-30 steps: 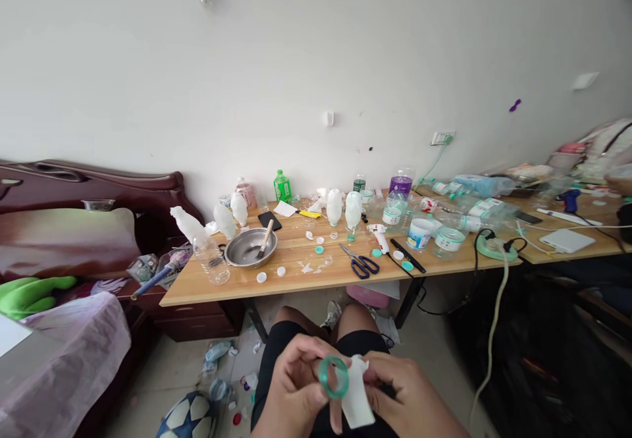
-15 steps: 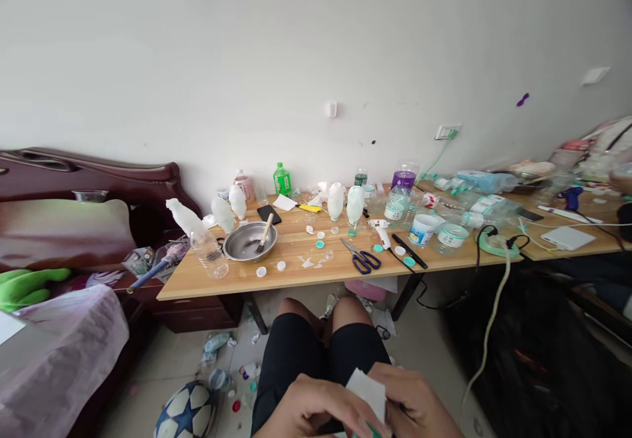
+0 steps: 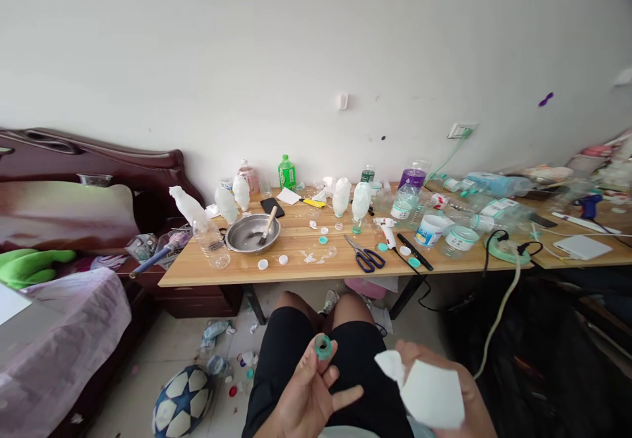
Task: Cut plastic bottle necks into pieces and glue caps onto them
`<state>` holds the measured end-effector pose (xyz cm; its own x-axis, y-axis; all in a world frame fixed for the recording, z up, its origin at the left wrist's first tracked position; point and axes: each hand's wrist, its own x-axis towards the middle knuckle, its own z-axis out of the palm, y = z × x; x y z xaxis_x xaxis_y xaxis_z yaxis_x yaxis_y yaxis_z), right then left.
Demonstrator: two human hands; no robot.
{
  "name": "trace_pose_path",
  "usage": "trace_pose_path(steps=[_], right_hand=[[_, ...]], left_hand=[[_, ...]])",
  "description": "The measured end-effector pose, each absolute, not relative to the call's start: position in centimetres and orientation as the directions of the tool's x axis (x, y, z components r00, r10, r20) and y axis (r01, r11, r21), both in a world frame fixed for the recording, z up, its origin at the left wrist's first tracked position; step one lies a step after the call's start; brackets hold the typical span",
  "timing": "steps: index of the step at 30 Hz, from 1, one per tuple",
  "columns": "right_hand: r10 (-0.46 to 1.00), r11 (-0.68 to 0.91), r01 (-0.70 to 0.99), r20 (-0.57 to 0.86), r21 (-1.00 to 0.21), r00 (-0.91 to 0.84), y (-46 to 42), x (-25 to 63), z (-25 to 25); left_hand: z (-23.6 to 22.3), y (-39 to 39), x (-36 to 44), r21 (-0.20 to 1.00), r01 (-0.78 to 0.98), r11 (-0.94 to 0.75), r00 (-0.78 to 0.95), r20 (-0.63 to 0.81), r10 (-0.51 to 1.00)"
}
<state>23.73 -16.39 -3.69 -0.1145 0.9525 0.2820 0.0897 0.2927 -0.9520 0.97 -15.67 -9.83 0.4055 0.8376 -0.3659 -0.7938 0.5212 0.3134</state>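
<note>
Over my lap, my left hand [image 3: 307,395] pinches a small teal bottle neck [image 3: 323,348], its round opening facing up, between thumb and fingertips; the other fingers are spread. To the right, my right hand [image 3: 467,385] grips a white piece of paper [image 3: 432,395] with an irregular edge, and a smaller white flap [image 3: 391,363] sticks out to its left. Most of the right fingers are hidden behind the paper. Blue-handled scissors [image 3: 365,257] and a white glue gun [image 3: 386,230] lie on the table beyond both hands.
A wooden table [image 3: 197,278] holds a metal bowl [image 3: 241,244] with a brush [image 3: 268,224], white-covered bottle shapes [image 3: 340,197], loose caps [image 3: 263,264], a white tub [image 3: 430,230] and several cut bottles [image 3: 460,240]. A power strip [image 3: 506,253] sits right. A ball [image 3: 182,402] lies on the floor.
My hands, close together before, have moved apart. The left now holds the teal bottle neck further left and up, while the right has carried the white paper to the right.
</note>
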Motion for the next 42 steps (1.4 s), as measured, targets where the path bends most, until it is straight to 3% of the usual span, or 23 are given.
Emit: trace_pose_path(steps=[3, 6, 10, 14, 17, 21, 23, 28, 32, 35, 38, 42], right_hand=[[0.967, 0.256, 0.303, 0.241, -0.918, -0.086, -15.0, 25.0, -8.0], [0.994, 0.109, 0.644, 0.102, -0.757, -0.048, -14.4, 24.8, -15.0], [0.997, -0.054, 0.733, 0.008, -0.678, 0.081, -15.0, 25.7, -23.1], [0.962, -0.207, 0.767, 0.014, -0.608, 0.272, -14.7, 29.8, -25.6], [0.968, -0.199, 0.807, 0.019, -0.555, 0.252, -14.0, 31.2, -25.5], [0.989, 0.034, 0.845, -0.104, -0.534, -0.105, -15.3, 27.0, -25.8], [0.983, 0.104, 0.890, -0.093, -0.444, -0.161, -16.4, 24.0, -26.0], [0.990, 0.081, 0.928, -0.077, -0.363, -0.117, -16.4, 20.3, -23.7], [0.993, 0.081, 0.920, -0.047, -0.383, -0.107, -12.1, 21.0, -18.2], [0.996, 0.077, 0.922, 0.069, -0.380, -0.055, -6.2, 22.5, -13.1], [0.987, -0.024, 0.943, 0.144, -0.333, 0.076, 0.3, 23.7, -9.1], [0.978, -0.166, 0.952, 0.080, -0.258, 0.192, 5.6, 23.2, -7.4]], left_hand=[[-15.5, -14.2, -0.5, 0.436, -0.770, 0.467, 0.249, -0.469, 0.848], [-19.7, -13.0, -2.5, 0.493, -0.728, 0.476, 0.177, -0.535, 0.826], [-21.8, -12.7, -4.0, 0.483, -0.734, 0.478, 0.198, -0.522, 0.830], [-22.1, -12.6, -4.1, 0.457, -0.748, 0.481, 0.221, -0.512, 0.830], [-22.1, -12.2, -4.1, 0.437, -0.743, 0.508, 0.253, -0.519, 0.816], [-22.2, -11.7, -3.7, 0.459, -0.719, 0.523, 0.263, -0.517, 0.815], [-22.1, -11.8, -3.4, 0.488, -0.705, 0.514, 0.246, -0.511, 0.824], [-20.5, -12.2, -3.1, 0.608, -0.656, 0.448, 0.174, -0.455, 0.873], [-16.5, -11.1, -2.9, 0.722, -0.591, 0.359, 0.144, -0.343, 0.928], [-12.1, -9.7, -2.5, 0.786, -0.555, 0.273, 0.129, -0.242, 0.962], [-7.6, -9.5, -1.9, 0.871, -0.471, 0.141, 0.135, -0.087, 0.987], [-3.5, -11.2, -0.8, 0.921, -0.384, -0.061, 0.022, 0.075, 0.997]])
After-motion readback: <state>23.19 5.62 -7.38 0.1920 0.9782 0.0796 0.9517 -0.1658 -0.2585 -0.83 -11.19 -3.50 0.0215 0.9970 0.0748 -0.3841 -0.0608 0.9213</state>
